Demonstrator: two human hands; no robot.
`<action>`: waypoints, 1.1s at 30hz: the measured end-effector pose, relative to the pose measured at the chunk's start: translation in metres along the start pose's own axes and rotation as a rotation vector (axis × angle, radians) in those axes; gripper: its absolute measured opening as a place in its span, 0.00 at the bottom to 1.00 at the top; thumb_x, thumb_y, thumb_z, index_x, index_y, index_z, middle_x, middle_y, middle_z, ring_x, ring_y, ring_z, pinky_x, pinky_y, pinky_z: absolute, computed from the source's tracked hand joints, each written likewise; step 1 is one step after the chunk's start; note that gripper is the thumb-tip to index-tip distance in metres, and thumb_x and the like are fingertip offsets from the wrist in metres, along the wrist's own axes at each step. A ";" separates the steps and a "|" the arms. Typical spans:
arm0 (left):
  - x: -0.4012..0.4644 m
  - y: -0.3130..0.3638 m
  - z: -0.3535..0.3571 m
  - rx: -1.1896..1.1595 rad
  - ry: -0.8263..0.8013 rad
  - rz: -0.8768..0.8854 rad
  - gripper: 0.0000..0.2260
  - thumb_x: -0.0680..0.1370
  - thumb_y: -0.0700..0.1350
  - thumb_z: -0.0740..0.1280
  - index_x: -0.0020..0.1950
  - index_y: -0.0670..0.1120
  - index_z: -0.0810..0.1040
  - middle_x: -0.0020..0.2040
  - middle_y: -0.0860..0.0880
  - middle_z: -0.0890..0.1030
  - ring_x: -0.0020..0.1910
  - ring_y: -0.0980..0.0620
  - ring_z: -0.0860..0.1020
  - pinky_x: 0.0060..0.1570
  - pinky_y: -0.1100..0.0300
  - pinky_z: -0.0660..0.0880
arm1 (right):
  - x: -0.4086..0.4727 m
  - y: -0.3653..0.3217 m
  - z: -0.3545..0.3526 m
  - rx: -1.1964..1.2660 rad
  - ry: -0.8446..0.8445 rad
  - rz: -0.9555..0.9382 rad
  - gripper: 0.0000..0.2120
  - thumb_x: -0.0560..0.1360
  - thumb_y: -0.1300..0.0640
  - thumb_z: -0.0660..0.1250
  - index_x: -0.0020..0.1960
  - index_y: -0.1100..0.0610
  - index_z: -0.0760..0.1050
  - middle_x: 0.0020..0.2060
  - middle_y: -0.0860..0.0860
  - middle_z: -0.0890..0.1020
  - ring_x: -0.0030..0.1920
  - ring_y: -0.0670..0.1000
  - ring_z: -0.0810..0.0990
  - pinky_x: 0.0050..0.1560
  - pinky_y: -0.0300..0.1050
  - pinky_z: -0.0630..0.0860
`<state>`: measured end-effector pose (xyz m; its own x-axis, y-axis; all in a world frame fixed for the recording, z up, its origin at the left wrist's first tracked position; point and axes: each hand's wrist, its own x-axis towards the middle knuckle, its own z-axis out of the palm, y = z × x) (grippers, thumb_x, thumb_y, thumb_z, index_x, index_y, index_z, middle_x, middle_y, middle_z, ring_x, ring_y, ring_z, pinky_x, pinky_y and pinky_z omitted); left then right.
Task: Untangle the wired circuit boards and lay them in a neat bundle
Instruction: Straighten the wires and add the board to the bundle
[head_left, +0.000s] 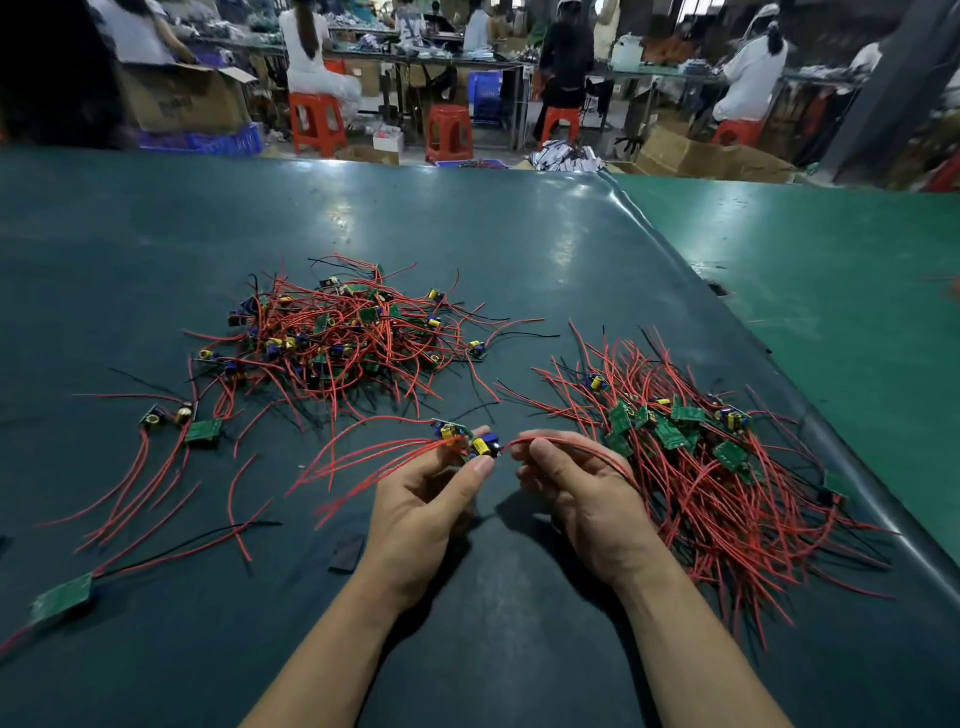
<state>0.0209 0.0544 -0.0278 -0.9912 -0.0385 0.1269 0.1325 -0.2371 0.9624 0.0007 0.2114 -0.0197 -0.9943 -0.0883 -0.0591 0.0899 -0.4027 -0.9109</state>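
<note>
A: How much room is there around the tangled heap of wired circuit boards?

B: The dark green table lies bare beyond the heap up to its far edge. To the right of the heap, past a raised seam, a brighter green mat begins. Nearer than the heap, open surface runs between the two forearms.

A: And the sorted ones?

B: A bundle of boards with red wires fanned out lies right of the heap, close to the seam. A few loose boards sit left of and nearer than the heap, and one more green board lies well nearer, toward the left edge of the view.

A: What are the hands doing?

B: The left hand is just nearer than the heap; its fingers and thumb curl around a small circuit board with yellow and blue capacitors, red wires trailing left. The right hand is beside it, fingers curled, pinching a red wire that leads into the bundle.

A: Do the hands touch?

B: No, a small gap separates them.
</note>
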 end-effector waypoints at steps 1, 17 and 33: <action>0.000 0.000 -0.001 -0.032 0.014 -0.027 0.14 0.70 0.50 0.73 0.54 0.49 0.85 0.30 0.54 0.73 0.27 0.58 0.68 0.27 0.69 0.65 | 0.000 0.001 0.001 -0.012 0.011 -0.007 0.07 0.64 0.54 0.73 0.41 0.54 0.86 0.38 0.53 0.86 0.36 0.47 0.83 0.38 0.38 0.78; 0.006 -0.004 -0.003 0.133 0.053 0.008 0.16 0.69 0.63 0.67 0.44 0.54 0.87 0.65 0.58 0.78 0.69 0.52 0.72 0.69 0.48 0.67 | -0.002 -0.009 0.004 0.215 -0.056 0.038 0.09 0.72 0.59 0.66 0.42 0.55 0.85 0.48 0.55 0.86 0.37 0.53 0.85 0.37 0.40 0.80; 0.007 0.000 -0.005 -0.149 0.085 -0.045 0.22 0.64 0.41 0.76 0.57 0.43 0.79 0.43 0.49 0.85 0.43 0.56 0.82 0.44 0.66 0.77 | -0.002 0.005 0.005 0.076 -0.016 -0.018 0.07 0.67 0.65 0.69 0.44 0.60 0.84 0.40 0.56 0.85 0.36 0.48 0.82 0.40 0.38 0.79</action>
<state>0.0142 0.0497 -0.0278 -0.9928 -0.1047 0.0575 0.0935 -0.3816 0.9196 0.0029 0.2054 -0.0220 -0.9948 -0.0947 -0.0364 0.0771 -0.4727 -0.8778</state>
